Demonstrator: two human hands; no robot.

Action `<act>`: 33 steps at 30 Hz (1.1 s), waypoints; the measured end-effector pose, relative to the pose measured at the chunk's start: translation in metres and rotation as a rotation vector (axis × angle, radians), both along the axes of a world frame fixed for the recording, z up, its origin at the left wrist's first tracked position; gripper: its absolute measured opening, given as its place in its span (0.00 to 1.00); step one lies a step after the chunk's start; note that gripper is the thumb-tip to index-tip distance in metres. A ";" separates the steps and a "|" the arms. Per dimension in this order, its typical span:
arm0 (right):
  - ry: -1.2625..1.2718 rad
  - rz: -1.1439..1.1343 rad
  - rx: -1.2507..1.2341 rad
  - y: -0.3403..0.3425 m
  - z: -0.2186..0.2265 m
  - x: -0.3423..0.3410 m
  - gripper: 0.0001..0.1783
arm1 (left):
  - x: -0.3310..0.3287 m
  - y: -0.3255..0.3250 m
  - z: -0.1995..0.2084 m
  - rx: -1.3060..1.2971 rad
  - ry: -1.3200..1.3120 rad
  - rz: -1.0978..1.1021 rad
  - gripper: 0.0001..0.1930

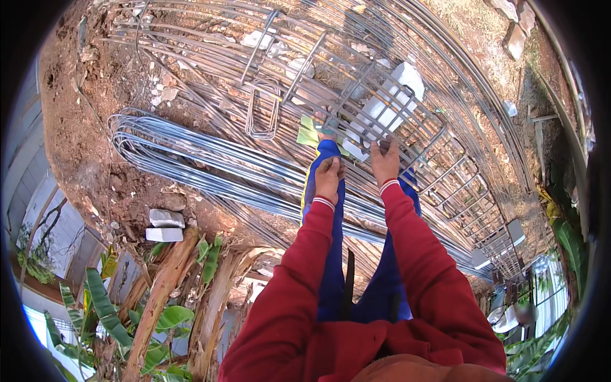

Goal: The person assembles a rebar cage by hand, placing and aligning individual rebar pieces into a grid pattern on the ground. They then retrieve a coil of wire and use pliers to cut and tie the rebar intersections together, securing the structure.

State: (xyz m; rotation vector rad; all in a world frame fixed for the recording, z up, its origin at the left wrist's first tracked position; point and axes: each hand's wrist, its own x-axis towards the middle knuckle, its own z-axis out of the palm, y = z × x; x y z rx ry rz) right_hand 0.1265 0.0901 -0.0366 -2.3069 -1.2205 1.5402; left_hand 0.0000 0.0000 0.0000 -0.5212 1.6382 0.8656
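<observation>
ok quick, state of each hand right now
Left hand: curled; whether it holds anything cannot be told.
Right hand: at the rebar cage; whether it's gripping is unclear.

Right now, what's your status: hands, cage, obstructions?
Right fingers at near edge of rebar cage, grip unclear. Left fingers curled, apart from it. White block beneath.

Whether the left hand (328, 181) pinches anything is too small to tell. The right hand (386, 163) hides part of the steel cage (429, 145), blue trousers (331, 280) cover a middle stretch of the bar bundle (223, 153), and the lower edge cuts off the red top (337, 350)
</observation>
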 end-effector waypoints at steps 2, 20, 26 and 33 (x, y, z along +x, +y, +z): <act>-0.161 0.122 0.113 -0.002 -0.009 0.030 0.24 | 0.016 0.006 -0.001 0.078 -0.008 -0.040 0.13; -0.094 0.348 -0.632 -0.148 0.084 0.097 0.13 | -0.166 -0.020 -0.238 -0.370 0.686 -1.151 0.43; 0.033 0.193 -0.752 -0.151 0.092 0.088 0.09 | -0.168 -0.020 -0.288 -0.459 0.609 -1.158 0.31; 0.014 0.222 -0.744 -0.146 0.095 0.075 0.11 | -0.191 -0.016 -0.262 -0.295 0.514 -1.172 0.20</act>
